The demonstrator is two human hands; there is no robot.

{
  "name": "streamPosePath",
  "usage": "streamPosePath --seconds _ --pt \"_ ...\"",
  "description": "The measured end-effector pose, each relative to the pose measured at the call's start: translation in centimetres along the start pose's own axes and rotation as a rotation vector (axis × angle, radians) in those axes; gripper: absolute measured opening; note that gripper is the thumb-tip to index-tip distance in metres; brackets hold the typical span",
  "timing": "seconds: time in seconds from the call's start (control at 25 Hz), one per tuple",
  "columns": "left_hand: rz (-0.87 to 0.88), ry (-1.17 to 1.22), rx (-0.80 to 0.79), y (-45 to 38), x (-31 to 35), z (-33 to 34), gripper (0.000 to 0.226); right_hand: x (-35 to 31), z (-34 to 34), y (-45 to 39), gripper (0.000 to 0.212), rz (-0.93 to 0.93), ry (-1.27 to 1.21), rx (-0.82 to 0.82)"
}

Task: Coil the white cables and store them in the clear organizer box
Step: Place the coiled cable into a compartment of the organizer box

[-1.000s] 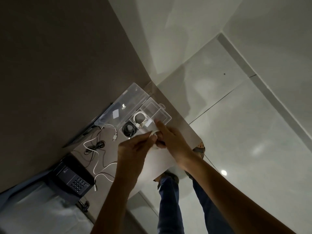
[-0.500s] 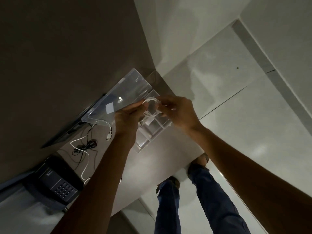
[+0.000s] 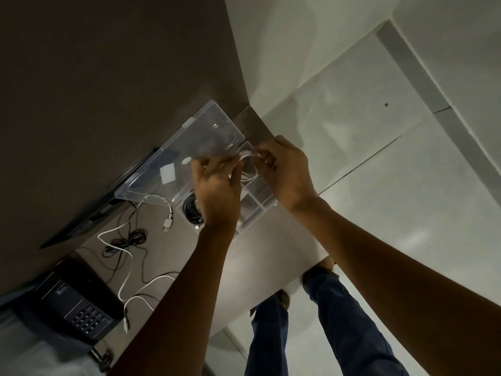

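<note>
The clear organizer box (image 3: 259, 206) lies on the grey table with its lid (image 3: 187, 147) standing open toward the wall. Over its far compartments my left hand (image 3: 217, 191) and my right hand (image 3: 284, 169) together pinch a coiled white cable (image 3: 248, 166). A coiled black cable (image 3: 191, 210) sits in a near compartment, partly hidden by my left hand. A loose white cable (image 3: 127, 256) snakes across the table to the left, its USB plug (image 3: 168, 222) lying by the box.
A tangled thin black cable (image 3: 127, 240) lies among the white one. A dark desk phone (image 3: 73, 302) stands at the table's left end. A closed laptop (image 3: 103, 210) leans by the dark wall. My legs (image 3: 339, 321) and the tiled floor show beyond the table's edge.
Both hands moved from the near edge of the box up to its far compartments, carrying the white coil. The view has shifted closer.
</note>
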State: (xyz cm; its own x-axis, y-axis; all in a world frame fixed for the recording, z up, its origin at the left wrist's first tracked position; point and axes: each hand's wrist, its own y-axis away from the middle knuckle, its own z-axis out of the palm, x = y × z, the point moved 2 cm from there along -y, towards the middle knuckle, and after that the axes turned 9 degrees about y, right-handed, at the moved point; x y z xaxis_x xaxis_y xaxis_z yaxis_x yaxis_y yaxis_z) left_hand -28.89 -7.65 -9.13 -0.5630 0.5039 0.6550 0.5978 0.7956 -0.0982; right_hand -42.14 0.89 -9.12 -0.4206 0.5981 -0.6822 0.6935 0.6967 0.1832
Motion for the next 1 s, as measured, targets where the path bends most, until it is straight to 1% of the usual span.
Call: streamPosePath --seconds 0.04,0.16,0.28,0.32,0.36,0.4,0.44,0.52,0.56,0.6,0.64,0.72,0.8,0.88,1.0 --pt "0.039 -0.057 -0.008 0.2 -0.2 0.1 0.018 0.2 -0.1 0.0 0.022 -0.013 0.009 -0.006" --pt "0.017 -0.109 -0.057 0.6 -0.9 0.1 0.016 0.6 0.2 -0.2 0.023 -0.056 0.098 -0.080" --pt "0.013 -0.073 -0.104 0.6 -1.4 0.3 0.014 1.3 0.3 -0.1 0.024 -0.008 -0.009 -0.149" --pt "-0.014 -0.027 -0.101 0.6 -1.5 0.3 0.013 1.5 0.2 0.2 0.026 -0.010 -0.030 -0.185" --pt "-0.054 0.018 -0.087 0.6 -1.4 0.4 0.014 1.8 0.2 0.5 0.028 -0.042 -0.004 -0.185" --pt "-0.106 0.063 -0.067 0.6 -1.3 0.4 0.015 2.0 0.1 0.8 0.030 -0.046 -0.003 -0.213" --pt "-0.172 0.121 -0.044 0.7 -1.3 0.3 0.016 2.3 0.1 1.1 0.030 -0.036 -0.017 -0.209" --pt "-0.305 0.245 -0.002 0.6 -1.4 0.0 0.017 2.4 0.0 1.1 0.026 0.058 -0.082 -0.186" --pt "-0.327 0.269 -0.014 0.5 -1.4 -0.3 0.017 2.1 0.1 0.9 0.024 0.078 -0.079 -0.146" --pt "-0.307 0.239 -0.049 0.4 -1.5 -0.5 0.019 1.6 0.4 0.7 0.021 0.072 -0.031 -0.096" --pt "-0.243 0.158 -0.098 0.4 -1.6 -0.6 0.021 1.2 0.6 0.4 0.020 0.084 -0.009 -0.063" --pt "-0.100 -0.022 -0.197 0.5 -1.4 -0.6 0.024 1.0 1.2 -0.4 0.018 0.196 -0.028 -0.029" --pt "-0.056 -0.102 -0.242 0.8 -1.3 -0.4 0.028 1.5 1.7 -0.9 0.022 0.317 -0.059 -0.028" --pt "-0.055 -0.094 -0.246 1.5 -1.2 -0.2 0.027 1.8 2.0 -1.1 0.028 0.348 -0.069 -0.043" --pt "-0.065 0.016 -0.193 2.7 -1.1 -0.3 0.021 2.1 1.6 -0.5 0.035 0.304 -0.103 -0.076"
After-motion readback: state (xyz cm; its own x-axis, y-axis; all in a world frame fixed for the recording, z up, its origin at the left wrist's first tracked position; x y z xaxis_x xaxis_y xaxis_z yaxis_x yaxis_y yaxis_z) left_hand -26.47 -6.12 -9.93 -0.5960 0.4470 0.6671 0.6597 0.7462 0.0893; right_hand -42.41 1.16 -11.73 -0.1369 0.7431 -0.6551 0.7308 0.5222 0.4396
